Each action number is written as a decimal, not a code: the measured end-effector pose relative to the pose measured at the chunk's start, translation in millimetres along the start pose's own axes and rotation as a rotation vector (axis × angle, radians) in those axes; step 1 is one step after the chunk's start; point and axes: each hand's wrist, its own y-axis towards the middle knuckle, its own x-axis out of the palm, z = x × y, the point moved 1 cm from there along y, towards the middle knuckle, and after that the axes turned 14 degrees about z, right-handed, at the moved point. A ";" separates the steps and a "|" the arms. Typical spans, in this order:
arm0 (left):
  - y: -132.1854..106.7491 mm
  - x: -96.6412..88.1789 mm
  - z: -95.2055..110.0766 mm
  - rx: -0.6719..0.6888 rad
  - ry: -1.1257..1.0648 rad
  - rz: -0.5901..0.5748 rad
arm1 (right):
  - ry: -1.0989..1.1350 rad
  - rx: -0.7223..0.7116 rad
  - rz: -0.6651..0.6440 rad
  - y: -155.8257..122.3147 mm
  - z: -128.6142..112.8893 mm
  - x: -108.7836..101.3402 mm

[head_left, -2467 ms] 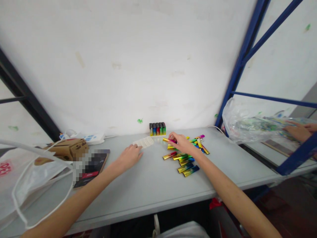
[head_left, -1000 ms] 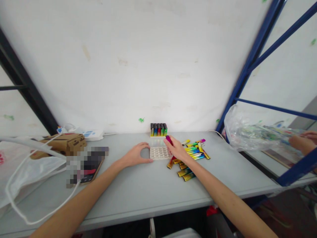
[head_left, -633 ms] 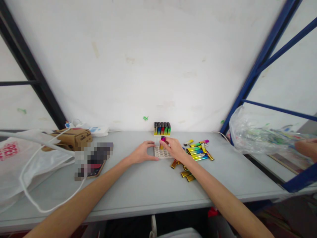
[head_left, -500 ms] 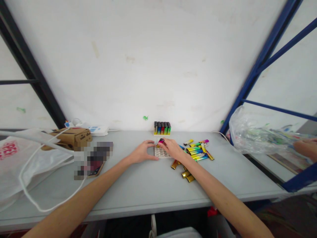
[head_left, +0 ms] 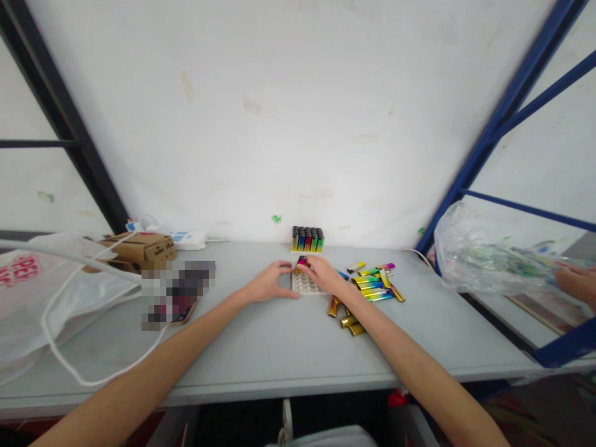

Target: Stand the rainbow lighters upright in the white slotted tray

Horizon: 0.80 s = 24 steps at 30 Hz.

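My left hand [head_left: 267,283] curves around the left end of a white tray [head_left: 305,286] with rows of round holes. Its thumb is at the near edge and its fingers reach towards the far corner. In a pinch, my right hand [head_left: 325,275] holds a magenta and gold lighter [head_left: 301,263] upright over the tray's far left part. Whether its lower end sits in a hole I cannot tell. Loose shiny lighters [head_left: 370,287] lie to the right, several partly behind my right forearm. Behind the tray, a block of upright lighters [head_left: 308,239] fills another white tray.
On the left are a white plastic bag [head_left: 60,298], a cardboard box [head_left: 146,249], a white cable [head_left: 51,338] and a pixelated area with a phone-like edge. To the right, another person's hand [head_left: 577,282] is beside a clear plastic bag [head_left: 484,254] near a blue frame [head_left: 488,139].
The camera view has shifted slightly. My hands stay at the tray, and the lighter in my right hand now looks more upright.
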 end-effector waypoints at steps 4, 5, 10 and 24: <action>0.4 -0.7 2.3 -0.015 -0.005 -0.006 | -0.012 -0.022 -0.045 1.8 1.9 1.4; 0.4 -0.8 2.7 -0.018 -0.003 -0.008 | -0.020 -0.030 -0.066 2.0 2.2 2.5; 0.5 -1.4 2.6 0.009 0.011 -0.007 | -0.171 -0.061 -0.084 2.6 -4.7 3.7; -1.3 -7.3 7.1 0.097 0.110 -0.049 | -0.031 0.219 -0.355 -23.4 0.8 -110.3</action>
